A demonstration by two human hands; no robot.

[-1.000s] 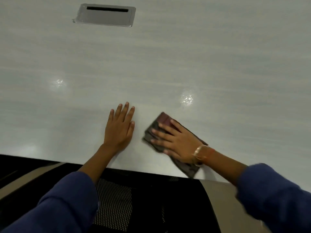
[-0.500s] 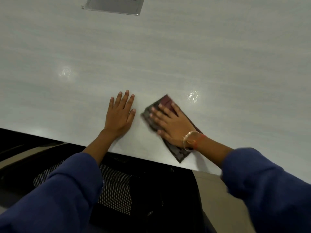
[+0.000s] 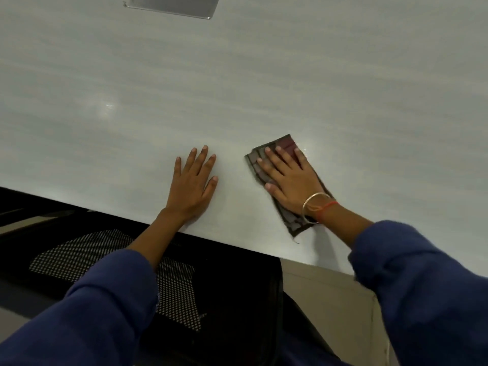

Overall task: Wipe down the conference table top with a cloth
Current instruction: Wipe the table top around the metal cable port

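Two hands lie flat on the pale table top, both close to its near edge, which runs slantwise from the left side down toward the lower right. We see our left hand spread palm down on bare surface, fingers extended and a little apart, holding nothing, its wrist crossing the near edge. Our right hand is also flat and spread, pressing down on a dark folded cloth with reddish and grey patches; it grips nothing between the fingers, only pins the cloth under palm and fingers. That cloth lies on the table near the near edge, to the right of the left hand and apart from it, with a strip of bare table between them. One corner of the cloth shows beyond the fingertips toward the far side, and its other end pokes out from under the wrist toward the near edge, just short of it. A thin bangle and a red thread circle the right wrist. Beyond both hands the table is wide and bare toward the far side and to left and right; only a metal plate sits flush in the surface at the far top, well apart from the cloth. Below the near edge stands a black mesh chair, under our blue sleeves.
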